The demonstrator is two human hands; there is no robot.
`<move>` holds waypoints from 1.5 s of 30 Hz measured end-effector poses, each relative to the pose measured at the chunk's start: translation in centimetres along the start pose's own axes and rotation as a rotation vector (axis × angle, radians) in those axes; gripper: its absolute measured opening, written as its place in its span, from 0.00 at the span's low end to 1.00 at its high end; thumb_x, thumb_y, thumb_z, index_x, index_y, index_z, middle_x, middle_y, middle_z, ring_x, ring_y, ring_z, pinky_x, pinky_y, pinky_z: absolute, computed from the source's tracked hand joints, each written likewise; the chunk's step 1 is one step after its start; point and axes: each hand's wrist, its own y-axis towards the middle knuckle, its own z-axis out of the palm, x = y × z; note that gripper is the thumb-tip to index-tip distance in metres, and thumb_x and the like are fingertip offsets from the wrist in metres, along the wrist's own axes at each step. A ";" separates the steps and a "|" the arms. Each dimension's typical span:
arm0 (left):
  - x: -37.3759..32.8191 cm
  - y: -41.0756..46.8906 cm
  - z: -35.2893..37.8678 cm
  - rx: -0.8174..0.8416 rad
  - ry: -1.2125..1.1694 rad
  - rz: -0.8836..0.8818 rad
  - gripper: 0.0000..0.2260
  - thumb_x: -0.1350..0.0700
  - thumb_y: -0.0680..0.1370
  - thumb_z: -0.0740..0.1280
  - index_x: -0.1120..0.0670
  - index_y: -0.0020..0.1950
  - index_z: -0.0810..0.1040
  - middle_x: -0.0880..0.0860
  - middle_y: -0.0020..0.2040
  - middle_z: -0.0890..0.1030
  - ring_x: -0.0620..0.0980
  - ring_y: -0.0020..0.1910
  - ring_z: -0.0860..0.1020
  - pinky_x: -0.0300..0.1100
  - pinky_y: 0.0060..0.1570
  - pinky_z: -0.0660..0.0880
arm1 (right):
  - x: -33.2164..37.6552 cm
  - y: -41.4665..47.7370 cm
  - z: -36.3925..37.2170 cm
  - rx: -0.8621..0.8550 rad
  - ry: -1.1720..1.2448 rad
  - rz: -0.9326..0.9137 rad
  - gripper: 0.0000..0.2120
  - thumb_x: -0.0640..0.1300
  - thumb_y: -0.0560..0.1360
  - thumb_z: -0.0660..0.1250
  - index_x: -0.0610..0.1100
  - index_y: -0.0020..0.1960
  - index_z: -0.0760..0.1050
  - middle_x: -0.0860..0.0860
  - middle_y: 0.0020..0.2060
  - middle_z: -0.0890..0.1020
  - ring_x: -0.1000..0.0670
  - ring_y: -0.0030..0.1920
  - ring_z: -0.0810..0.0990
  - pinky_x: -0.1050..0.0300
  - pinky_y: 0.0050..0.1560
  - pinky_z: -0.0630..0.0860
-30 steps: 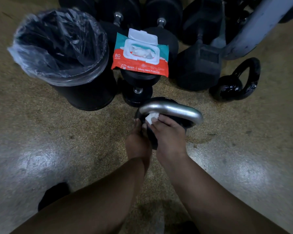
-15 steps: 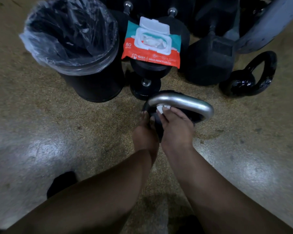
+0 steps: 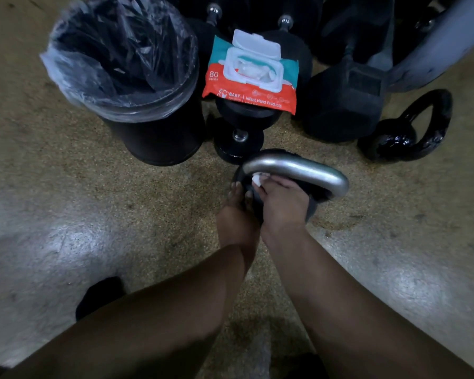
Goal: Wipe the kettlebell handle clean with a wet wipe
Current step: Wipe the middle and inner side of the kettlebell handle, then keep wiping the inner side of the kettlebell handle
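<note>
A black kettlebell with a silver handle (image 3: pixel 298 169) stands on the floor in the middle of the view. My right hand (image 3: pixel 281 203) presses a small white wet wipe (image 3: pixel 256 180) against the underside of the handle's left end, fingers closed on the wipe. My left hand (image 3: pixel 237 212) rests on the left side of the kettlebell's black body, fingers curled against it. Most of the body is hidden beneath both hands.
A black bin (image 3: pixel 153 132) lined with a clear bag stands at the back left. An open wet-wipe pack (image 3: pixel 249 88) lies on a black dumbbell (image 3: pixel 238 138). More dumbbells (image 3: pixel 345 105) and a second black kettlebell (image 3: pixel 405 138) sit at the back right, beside a grey bar (image 3: pixel 433 47).
The view has shifted slightly, so everything sits a little lower and to the right in frame. My right hand stays with the wipe at the handle's left end; the left hand stays on the body.
</note>
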 end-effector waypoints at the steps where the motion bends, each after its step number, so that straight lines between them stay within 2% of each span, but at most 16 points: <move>1: -0.3 -0.2 -0.1 0.019 0.030 0.007 0.29 0.33 0.77 0.56 0.49 0.68 0.79 0.54 0.65 0.81 0.53 0.66 0.78 0.56 0.65 0.74 | 0.1 0.0 -0.3 0.001 -0.020 -0.001 0.04 0.30 0.75 0.70 0.38 0.47 0.80 0.48 0.30 0.85 0.51 0.33 0.83 0.63 0.35 0.79; 4: -0.7 -0.3 -0.2 0.021 0.159 0.057 0.19 0.47 0.84 0.59 0.50 0.74 0.74 0.52 0.72 0.76 0.51 0.71 0.73 0.50 0.69 0.71 | 0.6 -0.6 -1.4 0.016 0.080 0.010 0.05 0.28 0.76 0.69 0.35 0.49 0.79 0.46 0.32 0.85 0.52 0.33 0.85 0.64 0.35 0.80; 6: -0.6 -0.2 -0.2 0.022 0.146 0.051 0.18 0.51 0.85 0.59 0.51 0.74 0.73 0.51 0.73 0.75 0.51 0.72 0.72 0.49 0.70 0.70 | 0.5 -0.5 -1.5 0.026 0.136 -0.002 0.06 0.28 0.76 0.68 0.32 0.52 0.78 0.47 0.32 0.85 0.53 0.33 0.85 0.65 0.32 0.78; 9: -0.2 0.3 -0.3 0.055 0.174 0.056 0.19 0.53 0.83 0.60 0.49 0.75 0.72 0.50 0.70 0.77 0.51 0.69 0.75 0.51 0.68 0.72 | 0.0 0.1 -0.5 0.012 0.062 -0.006 0.04 0.29 0.76 0.68 0.35 0.46 0.79 0.46 0.32 0.85 0.52 0.33 0.84 0.66 0.32 0.78; 11: -0.3 0.4 -0.3 0.042 0.260 0.064 0.20 0.56 0.83 0.61 0.47 0.75 0.72 0.48 0.69 0.78 0.50 0.67 0.76 0.48 0.66 0.74 | 0.0 0.7 -0.2 0.017 -0.017 -0.002 0.07 0.30 0.76 0.69 0.38 0.42 0.80 0.47 0.32 0.85 0.51 0.34 0.83 0.66 0.33 0.78; 15: -0.6 0.3 -0.4 0.017 0.226 -0.007 0.17 0.51 0.84 0.58 0.45 0.72 0.75 0.46 0.65 0.81 0.48 0.65 0.78 0.38 0.63 0.73 | 0.8 0.6 -2.1 0.074 -0.014 0.034 0.05 0.29 0.75 0.69 0.36 0.48 0.79 0.44 0.37 0.86 0.45 0.43 0.86 0.60 0.43 0.82; 17: -0.9 0.3 -0.7 0.030 0.133 -0.068 0.17 0.47 0.82 0.58 0.44 0.69 0.77 0.47 0.63 0.82 0.49 0.64 0.79 0.44 0.65 0.75 | 0.9 0.3 -3.3 0.129 0.008 0.028 0.07 0.28 0.75 0.69 0.35 0.51 0.79 0.42 0.42 0.87 0.43 0.46 0.87 0.56 0.53 0.82; 19: -1.4 0.4 -1.0 0.032 0.099 -0.067 0.16 0.48 0.81 0.60 0.46 0.68 0.78 0.50 0.61 0.83 0.52 0.59 0.81 0.50 0.61 0.78 | 1.1 0.1 -4.0 0.151 -0.016 0.023 0.08 0.28 0.75 0.69 0.33 0.53 0.80 0.40 0.47 0.86 0.43 0.48 0.87 0.53 0.56 0.81; 22: -2.3 -0.4 -1.7 -0.008 0.145 -0.098 0.11 0.50 0.83 0.62 0.47 0.57 0.83 0.52 0.48 0.85 0.51 0.45 0.82 0.47 0.46 0.80 | 1.7 -0.5 -4.1 0.154 -0.057 0.050 0.06 0.28 0.75 0.69 0.34 0.51 0.78 0.42 0.42 0.87 0.45 0.43 0.87 0.53 0.55 0.82; 24: -2.9 -0.8 -2.3 0.013 0.156 -0.058 0.10 0.49 0.82 0.63 0.47 0.52 0.85 0.50 0.44 0.85 0.50 0.42 0.82 0.47 0.44 0.80 | 2.1 -1.1 -3.9 0.136 -0.038 0.080 0.07 0.27 0.75 0.69 0.36 0.50 0.76 0.44 0.37 0.86 0.47 0.38 0.87 0.54 0.53 0.82; 29: -6.1 -2.5 -4.8 -0.006 0.192 0.054 0.10 0.49 0.82 0.64 0.45 0.59 0.84 0.47 0.53 0.85 0.49 0.50 0.82 0.39 0.47 0.72 | 2.7 -2.8 -3.8 0.111 0.048 0.132 0.08 0.27 0.75 0.69 0.35 0.52 0.77 0.41 0.43 0.84 0.45 0.45 0.85 0.52 0.59 0.80; 33: -8.3 -3.7 -6.2 0.005 0.058 0.168 0.12 0.42 0.79 0.68 0.47 0.53 0.86 0.46 0.42 0.86 0.47 0.44 0.83 0.41 0.45 0.77 | 3.8 -4.6 -3.2 0.100 0.060 0.119 0.06 0.29 0.75 0.69 0.36 0.50 0.79 0.42 0.44 0.86 0.49 0.42 0.86 0.58 0.51 0.82; 37: -10.9 -4.5 -7.0 0.180 -0.009 0.253 0.10 0.47 0.78 0.72 0.47 0.55 0.87 0.43 0.46 0.87 0.40 0.48 0.84 0.39 0.53 0.79 | 5.4 -6.3 -2.1 0.183 0.040 0.061 0.07 0.31 0.77 0.69 0.38 0.53 0.79 0.44 0.40 0.87 0.52 0.37 0.86 0.63 0.38 0.81; 41: -13.4 -5.3 -7.6 0.229 -0.049 0.338 0.07 0.54 0.79 0.71 0.51 0.55 0.87 0.47 0.45 0.87 0.43 0.46 0.85 0.39 0.50 0.79 | 6.8 -7.6 -1.5 0.258 -0.009 -0.013 0.09 0.33 0.78 0.67 0.37 0.58 0.80 0.42 0.46 0.87 0.51 0.43 0.86 0.62 0.43 0.81; 43: -14.4 -5.2 -7.7 0.193 -0.002 0.355 0.07 0.54 0.79 0.71 0.51 0.54 0.87 0.47 0.44 0.87 0.44 0.43 0.85 0.39 0.46 0.78 | 7.4 -8.4 -1.3 0.276 -0.075 -0.065 0.09 0.33 0.77 0.68 0.40 0.56 0.80 0.44 0.44 0.87 0.51 0.40 0.86 0.62 0.39 0.81; 45: -15.5 -4.9 -8.0 0.160 0.027 0.350 0.07 0.53 0.79 0.71 0.51 0.55 0.87 0.47 0.44 0.87 0.45 0.43 0.85 0.43 0.47 0.81 | 7.9 -8.5 -0.8 0.269 -0.212 -0.156 0.10 0.37 0.76 0.69 0.45 0.56 0.80 0.46 0.44 0.87 0.49 0.42 0.87 0.57 0.43 0.82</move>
